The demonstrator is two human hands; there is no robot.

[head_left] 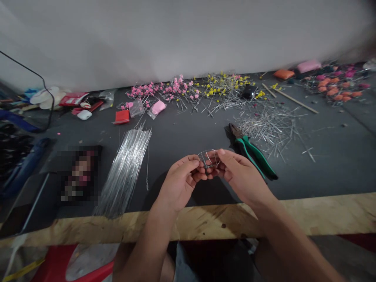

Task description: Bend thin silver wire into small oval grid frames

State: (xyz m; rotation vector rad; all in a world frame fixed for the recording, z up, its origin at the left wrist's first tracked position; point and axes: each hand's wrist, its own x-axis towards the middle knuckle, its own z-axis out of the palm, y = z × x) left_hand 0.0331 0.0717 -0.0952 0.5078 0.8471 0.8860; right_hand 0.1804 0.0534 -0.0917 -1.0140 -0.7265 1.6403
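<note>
Between both hands, just above the table's front part, is a small round wire frame (pixel 209 157) of thin silvery wire with crossbars. The fingers of my left hand (pixel 183 174) are closed on its left side. My right hand (pixel 236 168) pinches its right side between thumb and fingers. Some of the frame's lower edge is hidden by the fingertips. Beyond my right hand lie pliers (pixel 254 152) with green handles, jaws pointing away. A long bundle of straight silvery wires (pixel 126 168) rests to the left of my left hand, with a single twisted wire (pixel 147 168) beside it.
Pink-tipped wire stems (pixel 158 90) and yellow-tipped stems (pixel 223 84) are heaped along the wall. Loose short wires (pixel 270 125) spread behind the pliers. Orange clusters (pixel 333 89) lie far right. A red packet (pixel 121 116) sits behind the bundle. The table has a wooden front edge (pixel 211 223).
</note>
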